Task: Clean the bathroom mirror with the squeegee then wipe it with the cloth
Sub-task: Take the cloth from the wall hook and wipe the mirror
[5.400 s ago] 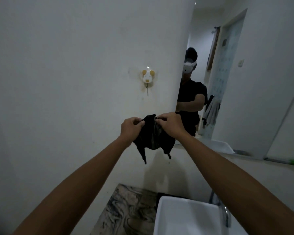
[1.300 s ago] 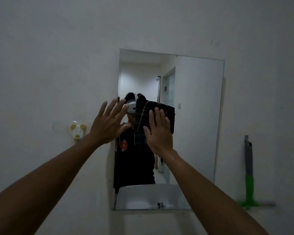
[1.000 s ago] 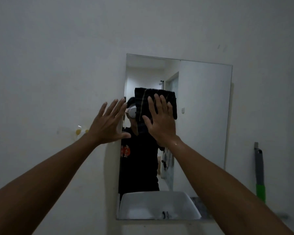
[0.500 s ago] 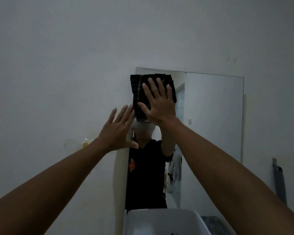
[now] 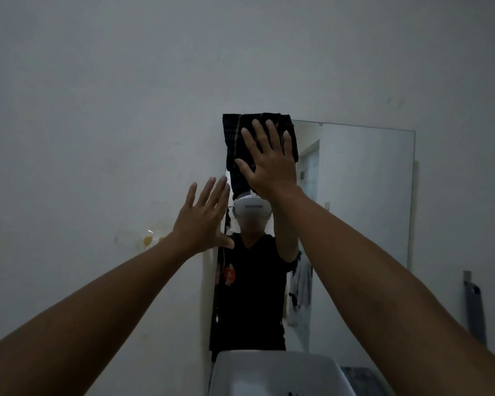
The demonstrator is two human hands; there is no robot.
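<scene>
A frameless rectangular mirror [image 5: 360, 201] hangs on the white wall. A dark folded cloth [image 5: 235, 138] covers its top left corner, and my right hand [image 5: 269, 160] lies flat on it with fingers spread, pressing it to the glass. My left hand [image 5: 203, 218] is open with fingers apart, held at the mirror's left edge on or near the wall; contact is unclear. The squeegee [image 5: 475, 304] leans upright against the wall to the right of the mirror; only its grey handle shows.
The mirror reflects a person in a dark shirt with a white headset, a white sink [image 5: 275, 372] and a doorway behind. A small yellow and white wall hook [image 5: 150, 240] sits left of my left forearm.
My right hand has slid the cloth up the glass from the mirror's middle to its top left corner. My left hand stayed open beside the mirror's left edge. The view tilted upward.
</scene>
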